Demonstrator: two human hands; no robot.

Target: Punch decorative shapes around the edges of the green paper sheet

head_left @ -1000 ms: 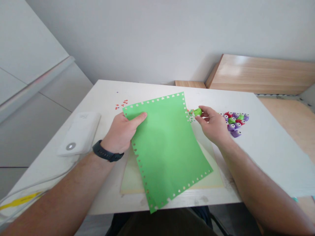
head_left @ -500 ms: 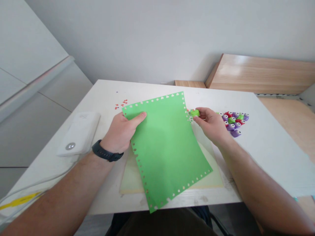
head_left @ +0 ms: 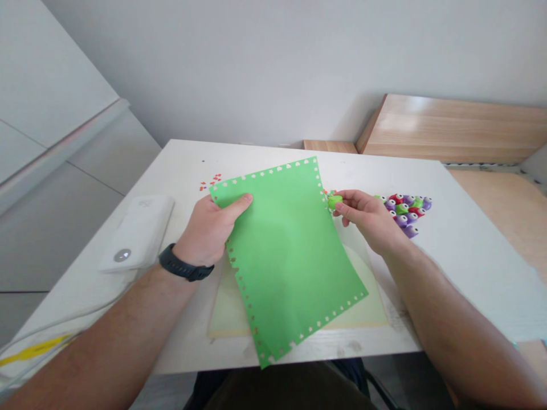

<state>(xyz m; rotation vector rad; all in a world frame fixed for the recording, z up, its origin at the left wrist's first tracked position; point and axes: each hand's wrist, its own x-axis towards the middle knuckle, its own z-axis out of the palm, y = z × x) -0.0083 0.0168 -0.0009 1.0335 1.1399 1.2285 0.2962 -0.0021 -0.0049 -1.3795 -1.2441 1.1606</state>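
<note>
A sheet of green paper (head_left: pixel 290 250) is held tilted above the table, its edges lined with small punched-out shapes. My left hand (head_left: pixel 216 228) is closed on its upper left side, thumb on top, fingers hidden beneath. Between the fingers and thumb of my right hand (head_left: pixel 363 213) is a small green craft punch (head_left: pixel 335 202), at the paper's right edge. Whether the edge sits in the punch's slot I cannot tell. A pale yellowish sheet (head_left: pixel 359 302) lies partly covered beneath the green paper.
Several purple, red and green craft punches (head_left: pixel 404 210) cluster right of my right hand. Red paper bits (head_left: pixel 211 182) lie beyond the left corner of the sheet. A white power bank-like box (head_left: pixel 139 233) and cables (head_left: pixel 89 310) are at the left. Wooden boards (head_left: pixel 453 128) stand behind.
My right hand has shifted the green craft punch slightly left and nearer to me along the paper's right edge. The green paper has moved a little to the left.
</note>
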